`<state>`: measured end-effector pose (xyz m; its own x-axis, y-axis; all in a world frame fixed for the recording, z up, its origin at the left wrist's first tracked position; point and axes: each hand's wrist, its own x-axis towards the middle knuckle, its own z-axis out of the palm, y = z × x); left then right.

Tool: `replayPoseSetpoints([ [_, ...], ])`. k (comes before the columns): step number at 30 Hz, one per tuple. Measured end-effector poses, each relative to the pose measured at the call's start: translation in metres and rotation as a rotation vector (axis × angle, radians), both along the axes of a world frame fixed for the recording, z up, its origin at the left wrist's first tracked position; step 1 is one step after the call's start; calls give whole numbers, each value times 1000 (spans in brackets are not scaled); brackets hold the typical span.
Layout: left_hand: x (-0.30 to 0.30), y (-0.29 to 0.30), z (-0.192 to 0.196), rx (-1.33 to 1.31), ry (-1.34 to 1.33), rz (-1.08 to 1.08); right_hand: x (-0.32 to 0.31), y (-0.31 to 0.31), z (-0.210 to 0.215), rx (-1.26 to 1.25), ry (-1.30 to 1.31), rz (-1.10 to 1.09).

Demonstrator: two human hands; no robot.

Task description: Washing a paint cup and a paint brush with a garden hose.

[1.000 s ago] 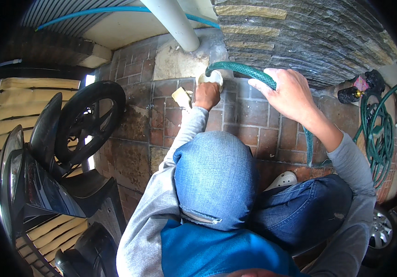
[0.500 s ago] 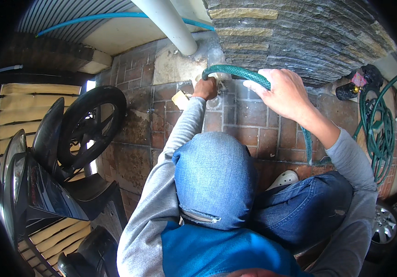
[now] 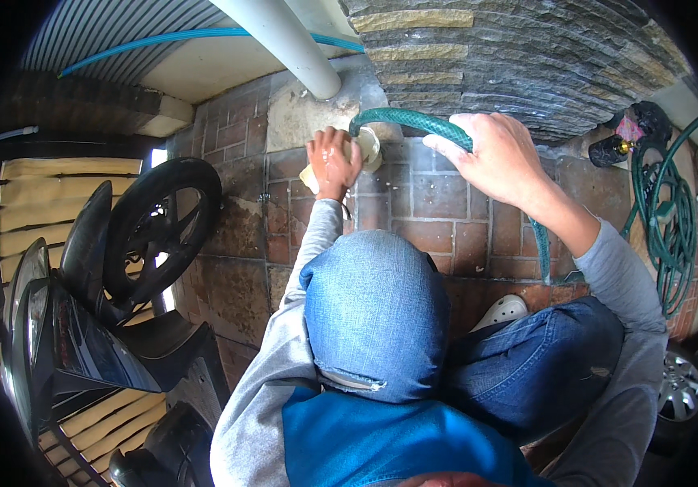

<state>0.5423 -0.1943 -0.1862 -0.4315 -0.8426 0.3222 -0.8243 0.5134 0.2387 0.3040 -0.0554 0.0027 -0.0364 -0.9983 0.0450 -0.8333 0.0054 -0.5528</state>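
Note:
My right hand (image 3: pixel 501 158) is closed around a green braided garden hose (image 3: pixel 414 122), which arches leftward from it. The hose's end bends down beside a pale round thing (image 3: pixel 369 148) on the paving; whether that is a cup or a pipe mouth I cannot tell. Just left of it is my left hand (image 3: pixel 334 165), wet, fingers apart and back upward. A pale yellow block (image 3: pixel 308 178) lies partly hidden by this hand. More hose hangs below my right wrist toward the bricks.
A motorbike's front wheel (image 3: pixel 162 231) stands at left. Ahead are a white pipe (image 3: pixel 292 45) and a stone-clad wall (image 3: pixel 519 65). Coiled green hose (image 3: pixel 669 219) hangs at right, near a black item (image 3: pixel 607 152). A car wheel (image 3: pixel 680 385) is at lower right.
My left hand has moved left, off the hose's end and the pale round thing, and its fingers have spread. My right hand keeps its hold on the hose.

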Motion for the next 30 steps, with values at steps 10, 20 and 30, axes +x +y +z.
replayPoseSetpoints([
  [10, 10, -50, -41, 318, -107, 110, 2, -3, -9, 18, -16, 9],
  [20, 16, -35, -29, 134, -439, 75, 3, -4, -11, -2, -11, 4],
  [30, -1, -16, -9, -24, -109, 35, 4, -5, -4, 39, 6, -5],
])
